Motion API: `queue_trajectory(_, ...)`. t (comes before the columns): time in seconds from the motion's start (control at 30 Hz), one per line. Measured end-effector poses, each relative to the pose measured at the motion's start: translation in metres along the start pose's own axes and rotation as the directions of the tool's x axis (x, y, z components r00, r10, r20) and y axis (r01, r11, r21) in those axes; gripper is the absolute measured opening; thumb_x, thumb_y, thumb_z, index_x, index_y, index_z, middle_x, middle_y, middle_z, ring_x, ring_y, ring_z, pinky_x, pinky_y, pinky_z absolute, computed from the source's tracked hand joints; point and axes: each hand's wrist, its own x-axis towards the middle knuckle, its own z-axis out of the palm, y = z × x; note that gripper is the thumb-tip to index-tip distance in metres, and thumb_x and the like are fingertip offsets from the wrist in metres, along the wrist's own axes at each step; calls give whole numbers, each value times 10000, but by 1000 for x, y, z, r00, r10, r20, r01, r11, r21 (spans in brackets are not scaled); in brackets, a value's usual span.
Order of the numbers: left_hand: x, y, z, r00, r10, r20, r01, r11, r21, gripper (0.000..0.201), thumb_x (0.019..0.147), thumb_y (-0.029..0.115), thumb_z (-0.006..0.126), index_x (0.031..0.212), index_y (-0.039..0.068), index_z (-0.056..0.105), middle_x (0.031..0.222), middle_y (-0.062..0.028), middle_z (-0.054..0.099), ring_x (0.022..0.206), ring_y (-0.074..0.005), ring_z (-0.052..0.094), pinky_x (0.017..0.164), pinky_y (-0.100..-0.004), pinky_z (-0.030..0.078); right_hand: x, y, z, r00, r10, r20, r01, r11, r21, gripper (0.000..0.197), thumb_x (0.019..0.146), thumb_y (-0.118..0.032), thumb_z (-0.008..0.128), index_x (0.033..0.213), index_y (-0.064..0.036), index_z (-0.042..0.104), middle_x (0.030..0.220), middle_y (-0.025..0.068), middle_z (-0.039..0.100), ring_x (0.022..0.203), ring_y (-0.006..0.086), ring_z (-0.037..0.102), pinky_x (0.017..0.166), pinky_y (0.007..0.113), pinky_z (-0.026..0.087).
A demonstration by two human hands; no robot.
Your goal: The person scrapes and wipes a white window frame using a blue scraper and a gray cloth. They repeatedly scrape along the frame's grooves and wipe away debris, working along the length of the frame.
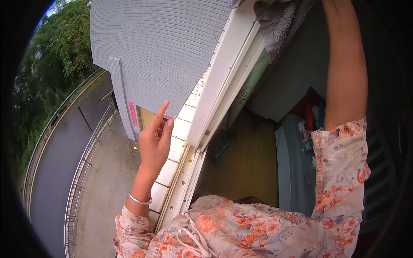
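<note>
My left hand (155, 138) is raised outside beside the white window frame (220, 79), fingers apart and holding nothing. A silver bangle (140, 200) sits on that wrist. My right forearm (345, 64) reaches straight up and leaves the picture at the top edge, so the right hand itself is hidden. A grey fringed cloth (279, 23) hangs at the top, just left of that arm. Both sleeves are floral fabric (340, 172).
A pale tiled ledge (178, 133) runs along the frame under my left hand. Far below outside lie a grey brick building (159, 51), a road (53, 167), a metal railing (79, 172) and trees (51, 56). Inside are a wooden floor (249, 159) and grey-blue bedding (292, 172).
</note>
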Motion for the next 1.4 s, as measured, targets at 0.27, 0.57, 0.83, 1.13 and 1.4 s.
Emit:
queue_trajectory(0.27,-27,-1,-21,992,-124,26,126,988,-91,482,1009,63,641,1481,134,581,708,61,462,635,-27,372,568,-208,356,-314,59,25,874,486,-4,-483,869,104,727,887,1,627,1553,-37,337,955,101,671,671,189,645,591,332,554)
queue_trajectory(0.57,-70,-6,11,912,-302,276,227,934,274,510,999,260,654,1497,213,554,690,-67,607,563,-223,547,584,-386,462,-567,69,-15,692,704,158,-658,705,-265,726,870,11,613,1551,-70,374,1100,204,688,926,272,697,872,345,545)
queue_trajectory(0.83,-107,-4,54,876,-217,430,32,917,398,321,957,274,686,1142,22,611,991,-184,614,811,-429,654,677,-514,519,-537,6,-83,-46,885,464,-995,0,-99,614,895,8,563,1488,-51,416,720,47,567,420,112,496,378,301,404)
queue_trajectory(1.13,-114,0,46,786,-419,455,182,859,478,302,998,263,605,1140,-4,618,1026,-225,673,907,-452,667,775,-530,525,-535,-5,-77,-150,849,506,-987,-159,-27,447,918,30,586,1332,-51,440,711,11,486,439,89,456,381,276,381)
queue_trajectory(1.4,-96,-44,71,785,-447,429,149,808,570,311,998,245,571,1183,29,696,1001,-228,715,919,-455,684,816,-523,531,-512,13,-49,-330,818,471,-895,-430,119,544,915,1,611,1367,-151,349,809,35,456,496,99,440,389,284,355)
